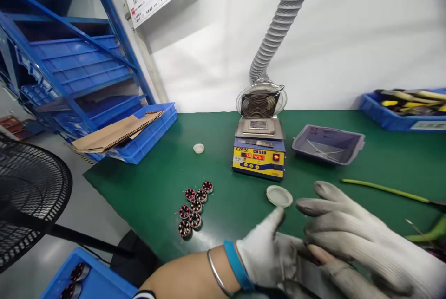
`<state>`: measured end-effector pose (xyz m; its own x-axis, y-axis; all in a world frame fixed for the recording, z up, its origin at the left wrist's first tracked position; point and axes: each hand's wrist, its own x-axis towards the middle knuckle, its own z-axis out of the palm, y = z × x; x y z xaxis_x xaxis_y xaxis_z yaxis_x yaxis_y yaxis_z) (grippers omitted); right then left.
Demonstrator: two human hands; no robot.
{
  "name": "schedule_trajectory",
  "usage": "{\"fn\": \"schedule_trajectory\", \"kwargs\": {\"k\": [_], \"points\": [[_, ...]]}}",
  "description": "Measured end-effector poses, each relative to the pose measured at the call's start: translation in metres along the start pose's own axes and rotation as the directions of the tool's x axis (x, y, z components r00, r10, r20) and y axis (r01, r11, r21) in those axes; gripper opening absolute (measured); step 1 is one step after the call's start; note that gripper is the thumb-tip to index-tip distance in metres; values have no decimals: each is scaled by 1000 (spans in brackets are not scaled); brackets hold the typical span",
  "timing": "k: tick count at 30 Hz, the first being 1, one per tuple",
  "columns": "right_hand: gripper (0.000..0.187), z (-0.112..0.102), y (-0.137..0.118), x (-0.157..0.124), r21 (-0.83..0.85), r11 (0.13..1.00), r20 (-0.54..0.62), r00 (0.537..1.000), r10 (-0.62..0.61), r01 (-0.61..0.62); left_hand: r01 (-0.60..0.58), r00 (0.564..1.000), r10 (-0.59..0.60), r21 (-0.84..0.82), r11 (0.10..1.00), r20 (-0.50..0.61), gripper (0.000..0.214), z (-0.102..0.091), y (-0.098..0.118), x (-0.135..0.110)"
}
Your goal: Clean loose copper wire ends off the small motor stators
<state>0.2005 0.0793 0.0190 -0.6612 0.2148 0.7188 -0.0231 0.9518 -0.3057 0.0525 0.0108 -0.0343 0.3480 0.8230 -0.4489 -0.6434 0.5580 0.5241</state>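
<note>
My left hand (275, 255), in a white glove with grey fingers, is at the table's front edge, its thumb raised. A blue band and a silver bangle circle that wrist. Its other fingers are blurred and partly hidden beside my right hand (351, 238), so whether they hold anything is unclear. The right glove is white with dirty grey fingertips. Its fingers are stretched out and apart, and a bare fingertip shows close to the left fingers. Just beyond the left thumb lies a round, shallow whitish dish (279, 196).
A yellow-and-blue soldering pot (258, 157) with lit red digits stands under a grey duct (278, 20). Several small wound motor stators (195, 206) lie left of it. A purple tray (327, 143), blue bins (149, 134), a small white cap (198, 148) and a black fan (31, 197) surround the area.
</note>
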Motion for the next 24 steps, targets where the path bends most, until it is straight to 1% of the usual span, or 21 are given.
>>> {"fn": "schedule_trajectory", "kwargs": {"k": [1,2,3,4,5,6,7,8,9,10,11,12,13,14,15,16,17,19,22,23,24], "points": [[14,0,5,-2,-22,999,4,1000,-23,23,41,997,-43,34,999,68,68,3,-1,-2],[13,-1,9,-2,-50,997,5,998,-55,56,50,994,-54,47,998,94,61,6,-1,-6],[11,-3,11,-1,-84,993,3,996,-87,86,27,996,-30,29,999,88,52,9,1,-10],[8,-5,12,1,-113,988,12,994,-108,109,-39,997,41,-22,999,69,44,13,4,-14],[6,-7,11,5,-133,985,24,994,-110,112,-118,992,122,-100,988,39,40,15,8,-17],[5,-9,8,9,-145,985,35,995,-92,97,-219,975,221,-199,955,-13,39,16,11,-19],[4,-11,3,13,-145,987,43,997,-62,68,-323,946,311,-295,899,-87,40,17,14,-20],[5,-13,-3,18,-131,991,42,999,-25,30,-411,911,375,-370,833,-169,45,16,16,-18],[8,-14,-9,21,-99,995,35,999,9,-6,-462,887,400,-415,784,-232,50,14,16,-16],[10,-13,-15,24,-55,998,27,999,39,-38,-465,885,390,-433,772,-256,52,13,15,-12],[12,-13,-20,26,-8,997,20,997,71,-71,-418,908,350,-428,801,-232,51,12,12,-9],[13,-12,-24,27,40,994,13,995,99,-100,-317,948,278,-402,859,-154,47,11,8,-6],[13,-11,-26,28,81,989,11,992,125,-126,-185,982,183,-348,919,-39,46,10,4,-4],[13,-11,-27,27,111,982,13,988,155,-155,-75,992,100,-276,958,77,49,10,0,-4],[13,-11,-26,26,134,974,14,983,185,-186,-3,984,39,-204,979,176,52,9,-3,-5],[13,-12,-25,25,152,964,8,976,217,-216,23,970,15,-153,988,244,53,9,-6,-7],[14,-14,-23,24,171,953,-1,967,253,-249,-1,961,39,-136,991,272,51,8,-6,-9],[16,-17,-19,23,215,927,-27,947,320,-307,-110,958,151,-175,978,243,44,7,-4,-12],[17,-19,-17,23,318,890,-80,927,367,-325,-208,961,254,-323,923,108,35,5,3,-11],[16,-18,-18,23,360,878,-87,926,368,-315,-223,965,259,-361,905,52,34,5,4,-10],[16,-16,-19,24,400,863,-87,925,370,-307,-213,972,236,-367,906,17,36,5,4,-9]]}}
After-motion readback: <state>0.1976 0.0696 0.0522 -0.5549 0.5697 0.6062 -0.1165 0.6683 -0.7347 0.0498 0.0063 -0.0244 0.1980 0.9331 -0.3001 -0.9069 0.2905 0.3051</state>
